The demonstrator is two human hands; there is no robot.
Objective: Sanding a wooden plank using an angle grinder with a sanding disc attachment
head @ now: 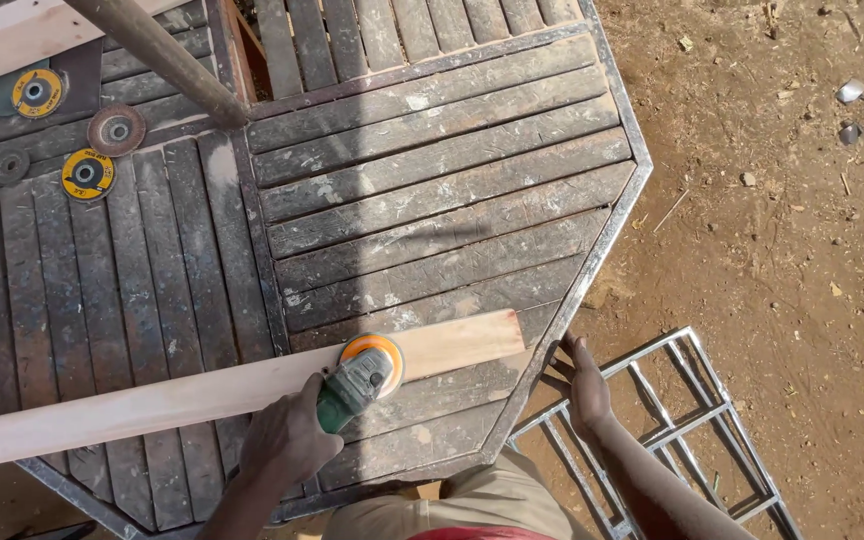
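The long plank runs off the left edge; disc labels too small.

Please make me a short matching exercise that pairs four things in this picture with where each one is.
Things:
1. left hand
2. right hand
3. pale plank
4. loose discs

Places:
A. at the table's metal edge
B. far left of the slatted table
C. gripping the green sander
D. lying across the table under the sander

Pairs: 1-C, 2-A, 3-D, 4-B

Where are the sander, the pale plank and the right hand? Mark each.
sander point(360, 378): head view, on its grey-green body.
pale plank point(152, 405): head view, mid-length on its top face.
right hand point(586, 385): head view, back of hand.
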